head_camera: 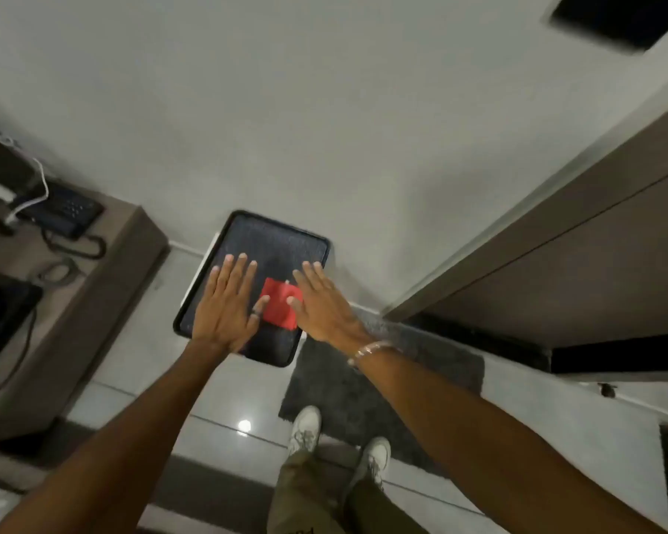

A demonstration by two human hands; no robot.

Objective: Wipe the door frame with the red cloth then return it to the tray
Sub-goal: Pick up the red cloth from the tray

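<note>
A folded red cloth [279, 307] lies on a black tray [270, 237] that rests on the floor against the white wall. My left hand [226, 302] is stretched out flat over the tray's left half, fingers spread, thumb near the cloth's left edge. My right hand [319, 302] is also flat and spread, over the cloth's right edge, and hides part of it. Neither hand holds anything. The brown door frame and door [556, 240] stand to the right.
A brown desk [105, 271] at the left carries a dark telephone [64, 212] with cables. A dark grey mat [367, 379] lies on the tiled floor in front of the door. My feet [305, 429] stand just behind the tray.
</note>
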